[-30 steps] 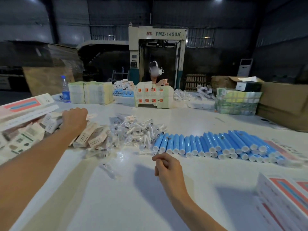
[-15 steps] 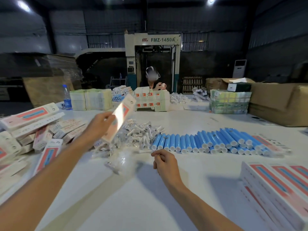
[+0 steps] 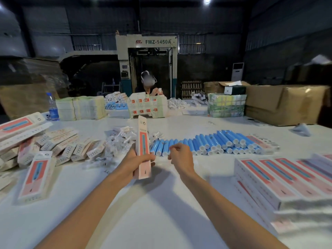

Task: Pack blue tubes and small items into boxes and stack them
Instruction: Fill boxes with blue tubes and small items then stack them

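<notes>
My left hand (image 3: pixel 133 162) grips a long flat pink-and-white box (image 3: pixel 143 141) near its lower end and holds it upright above the white table (image 3: pixel 161 212). My right hand (image 3: pixel 181 157) hovers just right of the box with fingers loosely curled and nothing in it. Behind both hands lies a row of blue tubes (image 3: pixel 206 143) with white caps. A heap of small items in clear bags (image 3: pixel 119 141) sits left of the tubes. Flat boxes (image 3: pixel 53 142) are piled at the left. Stacked packed boxes (image 3: pixel 280 178) lie at the right.
One flat box (image 3: pixel 36 177) lies alone at the near left. A water bottle (image 3: pixel 52 107), paper stacks (image 3: pixel 80 107) and box stacks (image 3: pixel 148 106) line the far edge, where another person sits. Large cardboard cartons (image 3: pixel 280 103) stand at the far right.
My left hand picked a flat box from the left pile and brought it upright to the table's middle. My right hand stayed near the tubes, lifting slightly beside the box.
</notes>
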`<action>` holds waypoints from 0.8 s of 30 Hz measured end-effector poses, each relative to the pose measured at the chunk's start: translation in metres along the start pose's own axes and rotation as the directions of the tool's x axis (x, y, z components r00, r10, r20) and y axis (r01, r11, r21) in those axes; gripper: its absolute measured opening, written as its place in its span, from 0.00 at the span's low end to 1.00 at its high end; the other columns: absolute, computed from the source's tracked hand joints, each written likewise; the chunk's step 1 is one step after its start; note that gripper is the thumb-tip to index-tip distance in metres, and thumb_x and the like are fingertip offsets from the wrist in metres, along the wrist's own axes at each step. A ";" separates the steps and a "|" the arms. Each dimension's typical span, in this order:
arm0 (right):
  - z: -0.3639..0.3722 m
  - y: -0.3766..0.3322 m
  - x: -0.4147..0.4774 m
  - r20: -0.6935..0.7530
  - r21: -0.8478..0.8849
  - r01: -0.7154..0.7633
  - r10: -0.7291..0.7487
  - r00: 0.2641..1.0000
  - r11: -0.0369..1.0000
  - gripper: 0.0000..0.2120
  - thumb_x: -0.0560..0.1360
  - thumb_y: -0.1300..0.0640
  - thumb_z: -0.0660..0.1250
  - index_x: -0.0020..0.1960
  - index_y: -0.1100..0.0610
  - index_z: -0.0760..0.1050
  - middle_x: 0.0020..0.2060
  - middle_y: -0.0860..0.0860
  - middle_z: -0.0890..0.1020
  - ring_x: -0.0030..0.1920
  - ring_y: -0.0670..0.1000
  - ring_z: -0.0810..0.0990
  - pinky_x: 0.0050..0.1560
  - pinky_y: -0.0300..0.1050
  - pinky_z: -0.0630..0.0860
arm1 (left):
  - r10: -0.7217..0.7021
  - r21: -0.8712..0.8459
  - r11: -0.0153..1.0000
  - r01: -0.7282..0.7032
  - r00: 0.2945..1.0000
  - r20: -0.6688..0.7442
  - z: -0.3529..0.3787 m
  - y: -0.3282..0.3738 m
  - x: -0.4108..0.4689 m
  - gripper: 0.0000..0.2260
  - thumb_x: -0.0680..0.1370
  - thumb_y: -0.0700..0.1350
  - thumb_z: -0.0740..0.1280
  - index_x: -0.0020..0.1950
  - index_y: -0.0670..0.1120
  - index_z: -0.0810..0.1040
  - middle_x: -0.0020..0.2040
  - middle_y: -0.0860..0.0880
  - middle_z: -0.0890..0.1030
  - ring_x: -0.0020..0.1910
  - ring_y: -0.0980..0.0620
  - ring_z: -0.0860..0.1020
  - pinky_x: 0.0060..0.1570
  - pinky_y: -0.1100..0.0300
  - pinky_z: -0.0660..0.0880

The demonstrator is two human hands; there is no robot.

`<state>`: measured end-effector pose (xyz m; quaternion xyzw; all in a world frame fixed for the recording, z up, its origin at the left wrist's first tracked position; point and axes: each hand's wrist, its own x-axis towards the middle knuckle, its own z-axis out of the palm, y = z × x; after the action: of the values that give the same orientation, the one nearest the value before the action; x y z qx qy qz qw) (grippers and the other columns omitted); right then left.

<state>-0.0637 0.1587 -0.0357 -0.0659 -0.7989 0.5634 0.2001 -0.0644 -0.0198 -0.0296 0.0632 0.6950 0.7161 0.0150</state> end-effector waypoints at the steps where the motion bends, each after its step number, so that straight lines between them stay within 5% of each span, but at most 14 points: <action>1: -0.007 -0.004 0.013 0.009 -0.048 -0.014 0.015 1.000 0.999 0.09 0.77 0.60 0.61 0.48 0.55 0.80 0.44 0.53 0.85 0.48 0.57 0.84 0.51 0.53 0.80 | -0.029 -0.043 0.999 0.029 1.000 -0.005 -0.001 0.000 -0.001 0.30 0.76 0.42 0.79 0.75 0.49 0.70 0.59 0.41 0.85 0.53 0.44 0.86 0.55 0.47 0.84; 3: -0.024 -0.008 0.040 -0.011 -0.224 -0.012 0.010 1.000 0.975 0.09 0.76 0.62 0.61 0.50 0.59 0.79 0.45 0.55 0.84 0.48 0.59 0.82 0.47 0.51 0.77 | -0.108 -0.087 0.990 0.108 0.994 -0.001 -0.001 0.002 -0.005 0.27 0.75 0.57 0.76 0.72 0.49 0.75 0.52 0.44 0.86 0.46 0.46 0.85 0.53 0.48 0.81; 6: -0.056 -0.008 0.076 -0.071 -0.544 0.016 -0.065 0.995 0.839 0.04 0.75 0.63 0.61 0.49 0.60 0.73 0.47 0.57 0.79 0.50 0.60 0.77 0.43 0.49 0.72 | -0.148 -0.235 0.960 0.151 0.989 0.033 -0.004 0.002 -0.005 0.24 0.81 0.67 0.63 0.69 0.52 0.78 0.56 0.44 0.84 0.49 0.45 0.83 0.53 0.50 0.78; 11: -0.101 0.006 0.130 -0.111 -0.855 -0.049 -0.091 0.990 0.517 0.16 0.80 0.60 0.64 0.66 0.64 0.72 0.66 0.62 0.72 0.68 0.63 0.69 0.65 0.57 0.72 | -0.142 -0.220 0.967 0.130 0.989 -0.037 -0.008 -0.004 -0.002 0.19 0.82 0.60 0.67 0.65 0.49 0.80 0.50 0.47 0.87 0.45 0.49 0.81 0.48 0.53 0.78; 15: -0.117 0.023 0.157 -0.099 -0.934 -0.083 -0.028 0.995 0.348 0.19 0.83 0.56 0.64 0.70 0.64 0.71 0.68 0.62 0.71 0.69 0.63 0.69 0.67 0.55 0.71 | -0.114 -0.160 0.982 0.103 0.992 -0.058 -0.008 -0.009 0.003 0.28 0.72 0.57 0.79 0.68 0.49 0.76 0.55 0.46 0.89 0.56 0.43 0.86 0.62 0.42 0.81; 20: -0.117 0.042 0.168 -0.067 -0.940 -0.071 0.023 0.997 0.333 0.11 0.83 0.61 0.63 0.63 0.62 0.76 0.61 0.61 0.80 0.64 0.63 0.77 0.53 0.53 0.75 | -0.091 -0.188 0.979 0.082 0.995 -0.041 -0.005 -0.008 0.005 0.19 0.80 0.50 0.75 0.68 0.49 0.76 0.56 0.45 0.88 0.56 0.45 0.85 0.54 0.47 0.82; 24: -0.110 0.050 0.169 -0.128 -0.954 -0.125 0.007 0.992 0.272 0.19 0.82 0.56 0.66 0.71 0.63 0.72 0.69 0.62 0.72 0.70 0.62 0.71 0.65 0.54 0.73 | -0.110 -0.261 0.957 0.126 0.991 0.077 -0.004 -0.005 -0.001 0.12 0.84 0.42 0.68 0.67 0.45 0.78 0.49 0.45 0.87 0.47 0.48 0.85 0.47 0.53 0.83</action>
<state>-0.1808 0.3285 -0.0095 -0.2334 -0.9625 -0.0272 0.1354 -0.0639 -0.0242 -0.0346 0.0409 0.5944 0.7983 0.0874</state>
